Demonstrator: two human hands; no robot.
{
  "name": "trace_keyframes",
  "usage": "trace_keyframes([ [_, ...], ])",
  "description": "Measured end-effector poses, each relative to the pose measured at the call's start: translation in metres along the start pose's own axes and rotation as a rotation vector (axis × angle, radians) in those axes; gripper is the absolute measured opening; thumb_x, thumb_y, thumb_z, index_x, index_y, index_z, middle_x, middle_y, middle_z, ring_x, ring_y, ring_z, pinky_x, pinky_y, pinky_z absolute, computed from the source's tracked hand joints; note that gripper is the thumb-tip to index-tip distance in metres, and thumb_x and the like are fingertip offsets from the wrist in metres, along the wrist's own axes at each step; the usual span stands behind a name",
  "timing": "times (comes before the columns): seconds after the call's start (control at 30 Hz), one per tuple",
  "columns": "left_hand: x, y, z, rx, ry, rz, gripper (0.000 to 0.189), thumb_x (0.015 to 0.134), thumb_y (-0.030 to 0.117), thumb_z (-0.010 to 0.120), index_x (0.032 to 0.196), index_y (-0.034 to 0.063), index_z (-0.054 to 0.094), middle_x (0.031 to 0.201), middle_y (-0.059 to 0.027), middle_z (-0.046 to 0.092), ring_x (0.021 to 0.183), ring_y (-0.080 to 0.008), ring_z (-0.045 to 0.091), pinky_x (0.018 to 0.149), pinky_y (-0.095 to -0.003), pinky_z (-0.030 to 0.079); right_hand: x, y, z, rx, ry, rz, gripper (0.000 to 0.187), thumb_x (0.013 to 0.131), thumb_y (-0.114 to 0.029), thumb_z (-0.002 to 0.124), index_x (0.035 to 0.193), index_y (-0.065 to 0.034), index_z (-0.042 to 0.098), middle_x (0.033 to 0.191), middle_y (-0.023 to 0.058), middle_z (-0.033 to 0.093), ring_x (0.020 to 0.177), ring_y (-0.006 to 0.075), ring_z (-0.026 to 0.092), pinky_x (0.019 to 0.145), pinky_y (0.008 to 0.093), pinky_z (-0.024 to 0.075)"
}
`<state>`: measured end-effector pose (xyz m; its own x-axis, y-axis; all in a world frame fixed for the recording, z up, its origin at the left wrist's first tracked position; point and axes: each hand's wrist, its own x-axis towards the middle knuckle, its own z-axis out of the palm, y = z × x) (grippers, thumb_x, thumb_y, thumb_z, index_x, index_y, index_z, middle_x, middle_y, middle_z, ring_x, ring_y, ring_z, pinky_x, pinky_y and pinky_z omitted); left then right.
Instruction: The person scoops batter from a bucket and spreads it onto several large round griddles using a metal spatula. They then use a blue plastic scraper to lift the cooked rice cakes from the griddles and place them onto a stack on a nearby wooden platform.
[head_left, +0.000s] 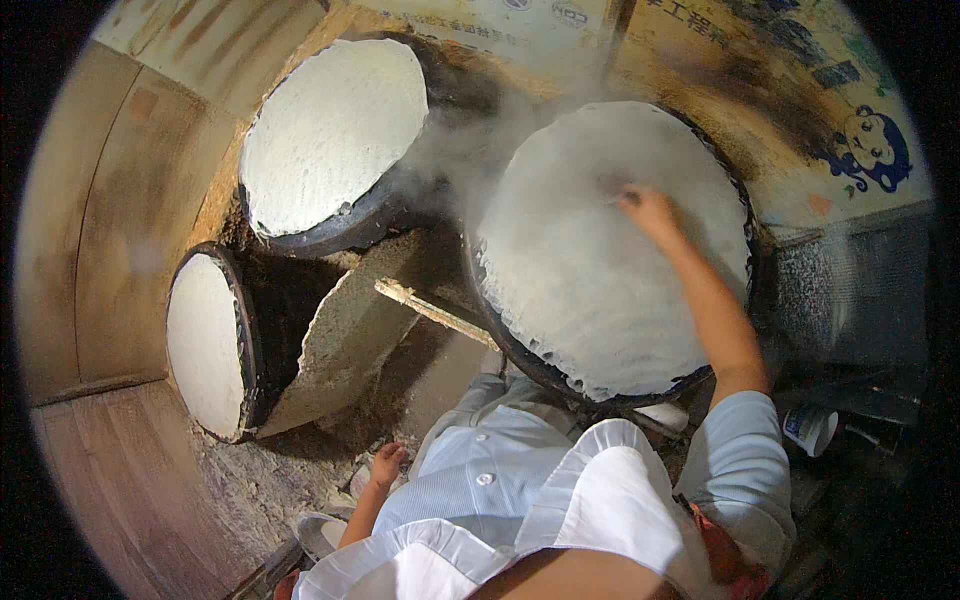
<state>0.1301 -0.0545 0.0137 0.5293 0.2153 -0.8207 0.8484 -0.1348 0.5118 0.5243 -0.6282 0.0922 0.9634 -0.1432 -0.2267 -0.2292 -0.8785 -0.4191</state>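
Observation:
My right hand (651, 214) reaches over a large round dark griddle (517, 358), which is coated with a white batter-like layer (592, 300). Steam blurs the fingertips, and whether they pinch some small tool cannot be told. Low beside my body on the left hangs my left hand (388, 461), its fingers loosely curled and nothing visible in it. A batter-crusted stick (435, 311) juts out from the large griddle's left edge.
Two more griddles with white layers stand at upper left (337, 135) and lower left (206, 345). A rough curved panel (356, 337) rises between them and me. A white bowl (319, 531) lies low at left, a white tub (810, 429) at right. Stained walls surround the griddles.

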Motion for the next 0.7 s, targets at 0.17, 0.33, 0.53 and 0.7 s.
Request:
trace_keyframes([
  [0.17,-0.018,0.002,0.022,-0.156,-0.108,-0.031,0.017,0.088,0.015,0.053,0.099,0.0021,0.055,0.085,-0.0057,0.061,0.078,-0.0146,0.058,0.069,-0.0292,0.047,0.057,0.172,-0.062,-0.105,0.233,0.332,0.040,0.080,-0.034,0.061,0.112,-0.0114,0.058,0.103,0.0109,0.062,0.090,0.0284,0.059,0.078,0.0379,0.0458],
  [0.33,-0.043,-0.047,0.031,0.101,-0.081,-0.001,0.028,0.088,0.021,0.053,0.108,0.0010,0.053,0.087,-0.0044,0.061,0.079,-0.0132,0.056,0.072,-0.0281,0.045,0.084,0.114,-0.073,-0.289,0.163,0.298,0.041,0.080,-0.036,0.059,0.115,-0.0158,0.056,0.111,0.0089,0.059,0.099,0.0274,0.056,0.081,0.0400,0.0450],
  [0.53,-0.066,-0.098,0.027,-0.280,0.033,-0.054,0.028,0.088,0.016,0.052,0.109,-0.0014,0.051,0.086,-0.0049,0.059,0.073,-0.0122,0.054,0.069,-0.0274,0.046,0.053,0.012,-0.003,-0.410,0.130,-0.344,0.040,0.080,-0.028,0.059,0.118,-0.0166,0.052,0.110,0.0077,0.057,0.095,0.0262,0.057,0.083,0.0358,0.0443],
  [0.7,-0.106,-0.156,0.044,-0.447,0.170,-0.090,0.030,0.088,0.017,0.053,0.111,-0.0009,0.051,0.080,-0.0027,0.057,0.069,-0.0109,0.052,0.064,-0.0246,0.044,-0.097,-0.128,0.094,-0.092,-0.156,-0.751,0.055,0.077,-0.024,0.058,0.129,-0.0228,0.039,0.106,0.0114,0.057,0.092,0.0290,0.057,0.076,0.0407,0.0467],
])
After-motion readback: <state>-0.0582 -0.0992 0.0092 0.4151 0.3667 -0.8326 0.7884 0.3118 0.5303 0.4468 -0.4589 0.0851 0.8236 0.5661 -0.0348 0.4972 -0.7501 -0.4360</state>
